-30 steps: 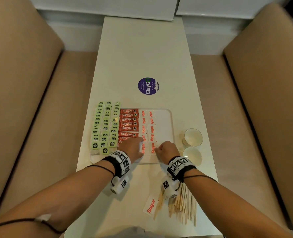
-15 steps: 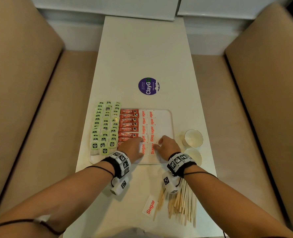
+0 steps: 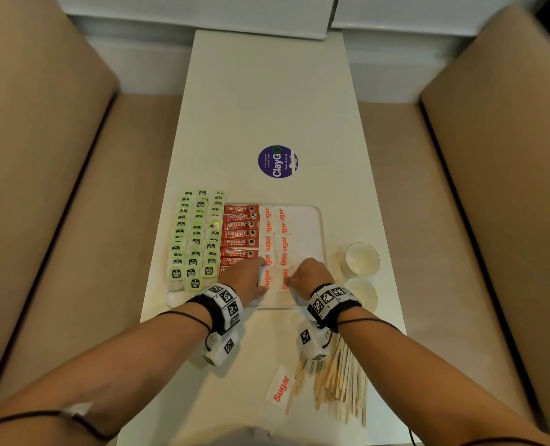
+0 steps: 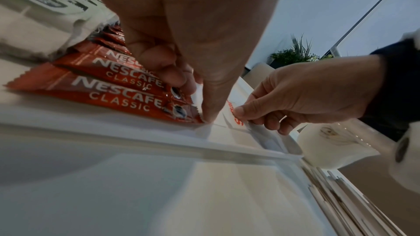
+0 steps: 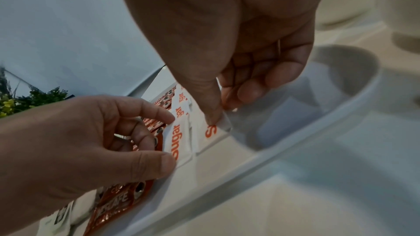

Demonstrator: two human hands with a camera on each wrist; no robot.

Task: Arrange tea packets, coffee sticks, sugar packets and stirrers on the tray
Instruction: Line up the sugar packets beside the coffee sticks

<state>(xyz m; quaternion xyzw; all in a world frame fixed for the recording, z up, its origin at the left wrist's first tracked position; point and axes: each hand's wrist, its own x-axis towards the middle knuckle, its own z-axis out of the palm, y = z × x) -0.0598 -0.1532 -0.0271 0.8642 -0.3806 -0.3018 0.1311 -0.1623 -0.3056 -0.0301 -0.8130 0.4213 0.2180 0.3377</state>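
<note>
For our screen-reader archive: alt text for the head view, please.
Both hands, left hand and right hand, adjust sugar packets on a white tray beside coffee sticks and tea packets. Stirrers lie near.

Tea packets (image 3: 196,239), coffee sticks (image 3: 239,233), sugar packets (image 3: 275,243) seemingly flat in tray (image 3: 312,226); stirrers (image 3: 338,381) outside.

White bench (image 3: 267,91) carries the tray (image 3: 312,220), two cups (image 3: 362,259), stirrers (image 3: 341,384), one loose sugar packet (image 3: 278,388), a purple sticker (image 3: 277,161).
</note>
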